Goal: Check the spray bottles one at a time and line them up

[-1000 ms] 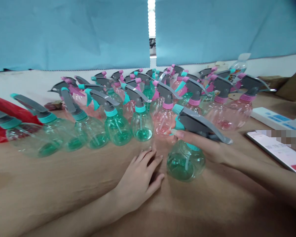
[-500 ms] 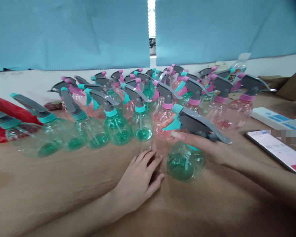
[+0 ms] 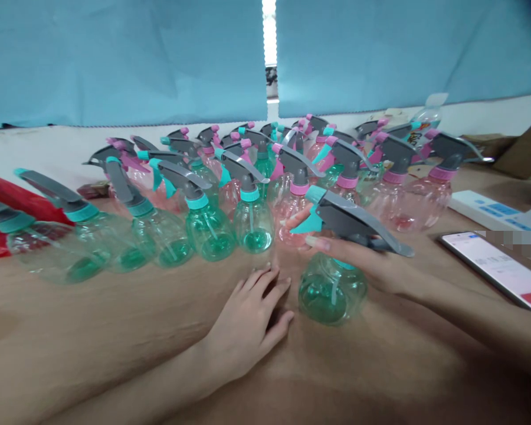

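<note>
Blue curtain (image 3: 115, 59) hangs behind the table (image 3: 115, 336). Toward the near edge, the right hand (image 3: 374, 265) has its fingers closed around the neck of a green spray bottle (image 3: 321, 296). Left hand (image 3: 248, 321) rests, fingers slightly parted, holding nothing. Advisable: steady neck grip, bottle upright.

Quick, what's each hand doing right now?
Left hand: open, resting on the table, nothing visible in it.
Right hand: holding a green spray bottle by its neck.

Bare L grip (image 3: 250, 324), R grip (image 3: 369, 261) w/ long nail (image 3: 317, 242), bare forearms (image 3: 159, 381)
</note>
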### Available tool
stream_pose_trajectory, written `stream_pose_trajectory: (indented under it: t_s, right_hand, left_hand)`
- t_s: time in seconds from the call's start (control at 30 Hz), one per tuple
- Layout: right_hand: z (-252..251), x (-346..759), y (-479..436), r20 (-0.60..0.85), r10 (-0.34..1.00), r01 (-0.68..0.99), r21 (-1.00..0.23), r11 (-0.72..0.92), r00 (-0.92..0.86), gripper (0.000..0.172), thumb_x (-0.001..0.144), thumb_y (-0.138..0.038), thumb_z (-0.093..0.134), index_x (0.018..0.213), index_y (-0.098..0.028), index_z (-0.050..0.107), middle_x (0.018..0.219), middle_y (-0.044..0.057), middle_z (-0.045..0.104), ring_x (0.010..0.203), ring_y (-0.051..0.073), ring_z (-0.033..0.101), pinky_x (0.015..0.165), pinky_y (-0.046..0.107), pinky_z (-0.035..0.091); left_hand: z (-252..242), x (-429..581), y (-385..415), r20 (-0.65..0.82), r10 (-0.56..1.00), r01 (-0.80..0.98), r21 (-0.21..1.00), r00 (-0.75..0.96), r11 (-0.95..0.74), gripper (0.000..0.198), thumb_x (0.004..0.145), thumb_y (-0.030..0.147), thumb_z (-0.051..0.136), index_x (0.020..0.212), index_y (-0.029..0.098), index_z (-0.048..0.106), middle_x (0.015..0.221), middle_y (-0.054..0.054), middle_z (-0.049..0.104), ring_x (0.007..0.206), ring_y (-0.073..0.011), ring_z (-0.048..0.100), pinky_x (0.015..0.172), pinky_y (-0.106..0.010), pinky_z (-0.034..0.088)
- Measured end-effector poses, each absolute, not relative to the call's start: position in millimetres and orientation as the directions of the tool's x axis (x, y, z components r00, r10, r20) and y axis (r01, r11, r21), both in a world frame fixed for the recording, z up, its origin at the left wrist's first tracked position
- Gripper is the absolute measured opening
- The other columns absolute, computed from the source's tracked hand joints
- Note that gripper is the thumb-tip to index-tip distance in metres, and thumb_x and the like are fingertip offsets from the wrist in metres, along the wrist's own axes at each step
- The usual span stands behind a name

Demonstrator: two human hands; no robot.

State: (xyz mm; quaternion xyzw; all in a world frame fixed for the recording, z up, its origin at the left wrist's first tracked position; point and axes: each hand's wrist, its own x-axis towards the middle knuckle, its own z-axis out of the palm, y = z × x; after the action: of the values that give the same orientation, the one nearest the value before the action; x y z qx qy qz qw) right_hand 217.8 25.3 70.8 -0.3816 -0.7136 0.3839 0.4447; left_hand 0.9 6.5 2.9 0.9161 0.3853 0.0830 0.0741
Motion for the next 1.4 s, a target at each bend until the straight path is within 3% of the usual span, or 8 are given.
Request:
stream_pose_trajectory:
  t_s: [0.43, 0.8, 0.93, 1.1, 1.23, 1.4]
  right_hand:
    - [67.9, 217.9, 27.1, 0.34, 0.883, 0.176, -0.895, 0.409, -0.324, 0.026, 0.087, -0.033, 0.062, 0.113, -0.032, 0.065, 0.111, 0.001, 0.069, 0.098, 0.019, 0.066, 0.088, 0.036, 0.051]
    - [70.8, 216.4, 26.3, 0.333, 0.884, 0.147, -0.906, 0.396, -0.329, 0.024, 0.086, -0.029, 0.063, 0.11, -0.03, 0.066, 0.097, -0.001, 0.073, 0.108, 0.02, 0.064, 0.093, 0.034, 0.05]
    - [69.8, 217.3, 26.3, 0.332, 0.89, 0.162, -0.904, 0.394, -0.311, 0.02, 0.085, -0.031, 0.064, 0.105, -0.03, 0.067, 0.098, -0.001, 0.072, 0.103, 0.02, 0.065, 0.092, 0.036, 0.05]
    - [71.2, 218.1, 24.7, 0.323, 0.891, 0.155, -0.91, 0.385, -0.32, 0.006, 0.085, -0.031, 0.064, 0.083, -0.026, 0.067, 0.077, -0.002, 0.068, 0.101, 0.018, 0.065, 0.089, 0.032, 0.051]
    - [72.3, 217.3, 23.9, 0.332, 0.895, 0.158, -0.907, 0.389, -0.297, 0.018, 0.084, -0.029, 0.065, 0.068, -0.024, 0.06, 0.062, -0.003, 0.058, 0.09, 0.017, 0.065, 0.085, 0.031, 0.051]
    - [71.0, 217.7, 24.0, 0.349, 0.9, 0.195, -0.894, 0.404, -0.263, 0.018, 0.083, -0.033, 0.066, 0.067, -0.026, 0.062, 0.065, -0.002, 0.059, 0.076, 0.018, 0.063, 0.077, 0.033, 0.051]
  left_hand:
    - [0.2, -0.2, 7.0, 0.133, 0.708, 0.679, 0.206, 0.694, -0.705, 0.043, 0.095, 0.033, 0.05, 0.134, 0.016, 0.049, 0.142, -0.014, 0.047, 0.132, -0.03, 0.04, 0.104, -0.049, 0.039]
    - [2.5, 0.5, 6.3, 0.101, 0.717, 0.692, 0.201, 0.69, -0.694, 0.044, 0.095, 0.033, 0.052, 0.135, 0.016, 0.049, 0.142, -0.015, 0.047, 0.132, -0.0306, 0.04, 0.104, -0.049, 0.039]
    - [2.0, 0.4, 6.0, 0.112, 0.711, 0.687, 0.192, 0.694, -0.701, 0.044, 0.095, 0.033, 0.052, 0.135, 0.016, 0.049, 0.143, -0.014, 0.046, 0.133, -0.0299, 0.039, 0.105, -0.049, 0.038]
    - [1.9, 0.5, 6.3, 0.098, 0.712, 0.688, 0.194, 0.695, -0.699, 0.045, 0.095, 0.033, 0.052, 0.136, 0.015, 0.049, 0.143, -0.015, 0.046, 0.134, -0.0301, 0.038, 0.105, -0.049, 0.037]
    - [1.6, 0.4, 6.8, 0.109, 0.714, 0.688, 0.2, 0.692, -0.697, 0.044, 0.095, 0.033, 0.052, 0.135, 0.015, 0.049, 0.143, -0.015, 0.046, 0.133, -0.0306, 0.039, 0.105, -0.049, 0.038]
    - [1.6, 0.4, 6.3, 0.118, 0.713, 0.685, 0.208, 0.691, -0.698, 0.043, 0.095, 0.033, 0.051, 0.134, 0.016, 0.049, 0.142, -0.015, 0.047, 0.132, -0.0311, 0.04, 0.103, -0.05, 0.04]
